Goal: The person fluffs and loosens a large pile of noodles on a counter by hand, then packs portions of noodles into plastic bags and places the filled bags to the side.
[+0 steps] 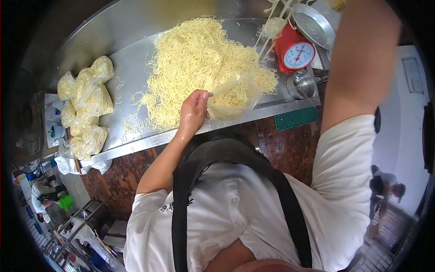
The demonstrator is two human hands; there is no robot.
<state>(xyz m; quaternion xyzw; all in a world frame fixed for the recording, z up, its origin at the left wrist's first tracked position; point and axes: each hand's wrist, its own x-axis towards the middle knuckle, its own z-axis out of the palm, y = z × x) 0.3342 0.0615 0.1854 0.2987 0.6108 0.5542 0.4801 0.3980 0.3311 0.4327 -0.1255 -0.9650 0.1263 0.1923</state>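
Observation:
My left hand [195, 111] pinches the rim of a clear plastic bag [238, 97]. The bag hangs open over the front edge of a large heap of yellow noodles [195, 63] on the metal table [131, 79]. My right forearm stretches up past the top right edge, and the hand itself is out of view. Some noodle strands [283, 11] dangle blurred at the top, beside a red scale [297, 53] with a round white dial.
Several tied bags of noodles [86, 104] lie at the table's left end. A metal pan [312, 22] tops the scale; a metal pot [301, 85] stands below it. Past the front edge is a green mat [295, 119]. Another person [41, 195] is at the lower left.

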